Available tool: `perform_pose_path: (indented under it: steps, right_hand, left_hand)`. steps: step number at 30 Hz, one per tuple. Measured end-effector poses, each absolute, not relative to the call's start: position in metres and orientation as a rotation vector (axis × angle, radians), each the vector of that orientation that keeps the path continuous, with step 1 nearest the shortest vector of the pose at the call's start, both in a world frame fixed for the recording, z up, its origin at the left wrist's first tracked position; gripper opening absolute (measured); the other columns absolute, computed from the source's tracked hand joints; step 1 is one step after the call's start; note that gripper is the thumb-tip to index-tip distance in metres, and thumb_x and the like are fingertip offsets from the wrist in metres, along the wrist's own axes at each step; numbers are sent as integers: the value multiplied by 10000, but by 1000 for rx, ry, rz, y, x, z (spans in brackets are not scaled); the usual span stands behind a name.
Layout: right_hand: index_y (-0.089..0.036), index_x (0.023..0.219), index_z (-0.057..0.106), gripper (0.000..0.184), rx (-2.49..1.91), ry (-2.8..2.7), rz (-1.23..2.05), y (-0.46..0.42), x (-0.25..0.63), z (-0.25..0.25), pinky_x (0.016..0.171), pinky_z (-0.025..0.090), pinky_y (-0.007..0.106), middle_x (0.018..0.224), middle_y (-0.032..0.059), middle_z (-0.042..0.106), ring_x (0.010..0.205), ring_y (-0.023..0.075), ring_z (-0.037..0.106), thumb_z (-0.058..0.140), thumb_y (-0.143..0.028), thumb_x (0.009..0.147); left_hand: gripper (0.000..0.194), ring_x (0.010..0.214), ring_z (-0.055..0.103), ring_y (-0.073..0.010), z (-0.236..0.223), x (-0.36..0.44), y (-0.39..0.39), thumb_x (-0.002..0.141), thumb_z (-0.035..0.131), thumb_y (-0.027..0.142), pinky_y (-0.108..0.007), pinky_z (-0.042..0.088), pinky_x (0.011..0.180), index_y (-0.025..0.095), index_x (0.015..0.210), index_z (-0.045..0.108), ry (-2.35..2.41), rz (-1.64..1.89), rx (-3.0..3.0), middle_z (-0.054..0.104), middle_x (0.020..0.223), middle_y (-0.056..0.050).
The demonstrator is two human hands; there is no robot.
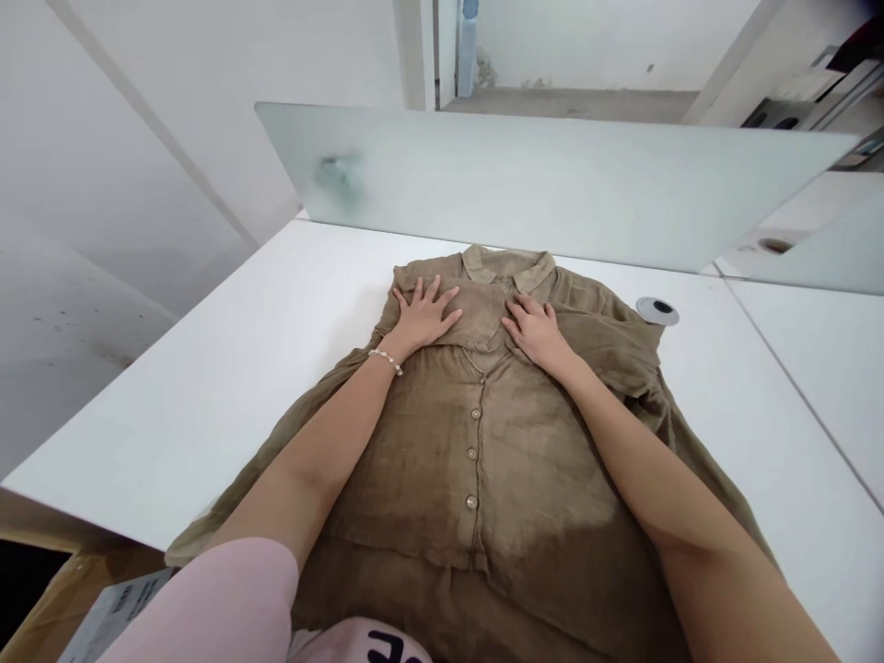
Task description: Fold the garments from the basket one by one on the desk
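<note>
An olive-brown linen button-front shirt (476,479) lies spread on the white table, collar away from me, with a darker damp-looking patch on its lower front. My left hand (424,318) presses flat on the upper chest, fingers spread, on a folded-over layer of the fabric. My right hand (539,336) rests flat just below the collar (507,267), near the placket. Neither hand grips anything. A beaded bracelet (385,361) circles my left wrist. Several round buttons (473,452) run down the placket.
The white table (207,396) stretches left and right of the shirt. A frosted glass panel (552,184) stands along its far edge. A round cable grommet (657,311) is set in the tabletop at right. A cardboard box (69,599) sits below the near left corner.
</note>
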State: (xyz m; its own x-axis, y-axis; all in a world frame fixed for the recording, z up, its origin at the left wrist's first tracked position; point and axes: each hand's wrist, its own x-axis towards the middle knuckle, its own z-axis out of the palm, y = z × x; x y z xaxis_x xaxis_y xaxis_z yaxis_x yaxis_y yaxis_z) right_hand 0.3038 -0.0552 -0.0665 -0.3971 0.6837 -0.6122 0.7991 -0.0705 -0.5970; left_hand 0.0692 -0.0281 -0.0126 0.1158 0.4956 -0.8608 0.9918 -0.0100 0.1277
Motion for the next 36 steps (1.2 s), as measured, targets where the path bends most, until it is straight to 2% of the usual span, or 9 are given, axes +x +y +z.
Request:
perform_pose_path:
  steps: [5, 11, 16, 21, 27, 32, 36]
  right_hand:
    - [-159, 1575, 337, 598, 1668, 2191, -1437, -54, 295, -43, 1169, 247, 637, 1624, 187, 279, 1481, 324, 315, 289, -421, 1039]
    - [-174, 1489, 488, 527, 1396, 2159, -1500, -63, 283, -38, 1171, 221, 663, 1588, 160, 368, 1481, 315, 327, 279, -383, 1052]
    - [-147, 1501, 467, 584, 1462, 2171, -1492, -63, 285, -37, 1191, 240, 603, 1558, 192, 397, 1446, 309, 384, 200, -430, 1065]
    - [-136, 1529, 401, 661, 1540, 2162, -1548, -63, 300, -21, 1179, 292, 572, 1549, 226, 363, 1453, 328, 365, 179, -535, 1050]
    - [-165, 1521, 383, 647, 1523, 2163, -1648, -70, 364, 24, 1187, 319, 557, 1528, 204, 376, 1446, 322, 371, 250, -571, 1035]
    - [-232, 1515, 400, 582, 1495, 2080, -1573, -95, 418, 85, 1142, 402, 558, 1533, 160, 388, 1415, 332, 418, 314, -536, 1026]
    - [-278, 1524, 417, 571, 1448, 2043, -1462, -140, 445, 121, 1205, 301, 592, 1591, 123, 356, 1459, 325, 373, 320, -525, 1019]
  left_hand:
    - [663, 1557, 54, -401, -13, 69, -28, 1001, 226, 612, -800, 39, 1138, 321, 1596, 265, 1496, -833, 1603, 102, 1700, -62]
    - [664, 1560, 67, -382, -15, 68, -29, 995, 226, 620, -784, 50, 1151, 333, 1592, 271, 1509, -829, 1597, 127, 1697, -47]
    - [661, 1563, 72, -369, -16, 66, -28, 988, 226, 632, -782, 64, 1154, 351, 1583, 288, 1529, -815, 1573, 143, 1694, -34]
    - [657, 1562, 85, -367, -18, 64, -29, 982, 237, 631, -775, 71, 1159, 357, 1575, 310, 1539, -805, 1571, 163, 1690, -29]
    - [671, 1558, 82, -382, -23, 61, -32, 977, 235, 641, -787, 56, 1149, 357, 1582, 299, 1533, -792, 1571, 158, 1691, -30]
    - [667, 1559, 76, -381, -20, 62, -31, 981, 222, 624, -779, 60, 1154, 353, 1586, 288, 1526, -802, 1569, 150, 1693, -32]
    - [663, 1559, 72, -382, -16, 63, -29, 984, 226, 609, -780, 65, 1151, 344, 1589, 283, 1514, -807, 1565, 148, 1694, -47]
